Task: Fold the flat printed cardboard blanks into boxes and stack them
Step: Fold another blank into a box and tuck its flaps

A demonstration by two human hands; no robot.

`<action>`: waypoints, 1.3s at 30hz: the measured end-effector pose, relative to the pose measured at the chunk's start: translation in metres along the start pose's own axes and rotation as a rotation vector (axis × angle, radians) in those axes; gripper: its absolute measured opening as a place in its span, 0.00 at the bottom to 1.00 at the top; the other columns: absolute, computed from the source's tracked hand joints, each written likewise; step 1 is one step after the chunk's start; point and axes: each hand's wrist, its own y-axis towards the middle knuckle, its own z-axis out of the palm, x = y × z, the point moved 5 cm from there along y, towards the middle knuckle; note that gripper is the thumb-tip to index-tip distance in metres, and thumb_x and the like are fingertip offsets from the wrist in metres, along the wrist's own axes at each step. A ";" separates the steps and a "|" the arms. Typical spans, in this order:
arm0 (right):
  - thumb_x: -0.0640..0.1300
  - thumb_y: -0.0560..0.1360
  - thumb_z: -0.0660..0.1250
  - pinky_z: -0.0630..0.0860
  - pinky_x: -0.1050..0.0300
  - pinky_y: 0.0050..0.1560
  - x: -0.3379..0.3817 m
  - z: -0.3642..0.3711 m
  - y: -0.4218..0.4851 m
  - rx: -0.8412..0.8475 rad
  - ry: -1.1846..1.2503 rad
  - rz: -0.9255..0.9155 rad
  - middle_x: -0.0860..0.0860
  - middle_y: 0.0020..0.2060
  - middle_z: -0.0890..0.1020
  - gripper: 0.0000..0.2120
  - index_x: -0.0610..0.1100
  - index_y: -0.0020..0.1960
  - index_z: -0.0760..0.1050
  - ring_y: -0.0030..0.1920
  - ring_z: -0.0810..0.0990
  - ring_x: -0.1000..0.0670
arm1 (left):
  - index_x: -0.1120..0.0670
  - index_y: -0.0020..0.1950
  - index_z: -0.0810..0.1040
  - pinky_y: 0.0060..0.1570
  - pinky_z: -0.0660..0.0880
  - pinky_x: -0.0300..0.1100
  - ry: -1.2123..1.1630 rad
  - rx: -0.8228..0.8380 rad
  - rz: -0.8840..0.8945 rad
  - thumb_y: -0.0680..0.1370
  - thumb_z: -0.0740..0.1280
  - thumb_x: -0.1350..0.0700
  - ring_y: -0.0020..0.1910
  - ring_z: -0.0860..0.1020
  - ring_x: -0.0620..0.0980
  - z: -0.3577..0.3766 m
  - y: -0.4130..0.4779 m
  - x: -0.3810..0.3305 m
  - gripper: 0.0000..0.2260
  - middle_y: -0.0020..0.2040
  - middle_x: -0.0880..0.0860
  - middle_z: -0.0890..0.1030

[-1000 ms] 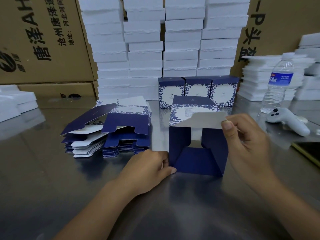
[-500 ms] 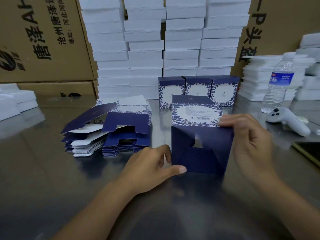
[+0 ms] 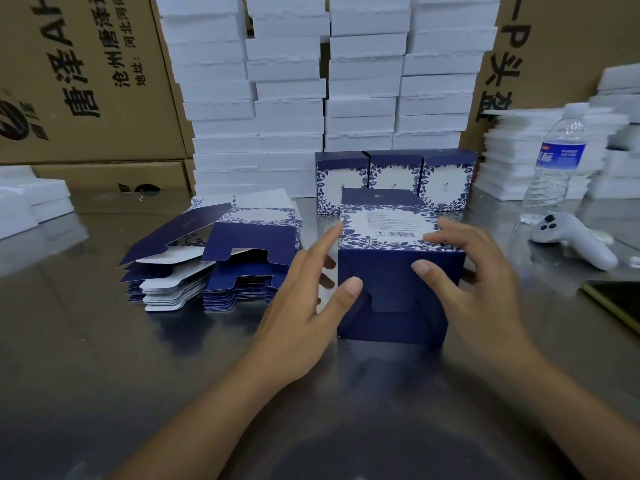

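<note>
A navy-and-white floral box [image 3: 394,271] lies on its side on the steel table [image 3: 104,358], its closed flap end facing me. My left hand [image 3: 304,306] grips its left edge, thumb pressed on the front flaps. My right hand [image 3: 481,285] holds the right side, thumb on the front face and fingers over the top. Left of it lies a pile of flat printed blanks [image 3: 221,258]. Behind it, three finished boxes [image 3: 394,178] stand in a row.
Tall stacks of white foam blocks [image 3: 325,81] and brown cartons [image 3: 79,81] line the back. A water bottle [image 3: 557,164], a white controller [image 3: 571,239] and a dark phone [image 3: 616,303] sit at the right. More white foam [image 3: 31,199] lies at the far left.
The open end of the box has been folded shut: the flaps came down over the opening and both thumbs now press on the closed front face.
</note>
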 end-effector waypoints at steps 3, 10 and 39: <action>0.50 0.70 0.69 0.71 0.68 0.52 0.001 -0.002 0.000 -0.025 -0.063 -0.055 0.51 0.56 0.77 0.11 0.59 0.50 0.73 0.58 0.71 0.66 | 0.23 0.65 0.53 0.58 0.66 0.30 0.062 -0.085 0.038 0.75 0.57 0.36 0.62 0.64 0.30 -0.002 0.001 -0.005 0.22 0.61 0.37 0.63; 0.52 0.72 0.65 0.66 0.70 0.56 0.017 0.004 -0.007 -0.008 -0.183 -0.218 0.50 0.50 0.77 0.13 0.46 0.52 0.78 0.55 0.73 0.56 | 0.42 0.62 0.73 0.62 0.63 0.28 0.170 -0.292 0.254 0.76 0.64 0.47 0.64 0.69 0.40 -0.012 -0.003 -0.026 0.15 0.62 0.46 0.71; 0.46 0.73 0.67 0.73 0.42 0.42 0.051 0.013 -0.015 -0.029 -0.135 -0.352 0.54 0.39 0.74 0.08 0.42 0.41 0.81 0.42 0.77 0.48 | 0.46 0.46 0.80 0.49 0.72 0.34 -0.136 -0.306 0.231 0.72 0.68 0.52 0.49 0.77 0.46 -0.011 -0.002 -0.043 0.05 0.44 0.46 0.77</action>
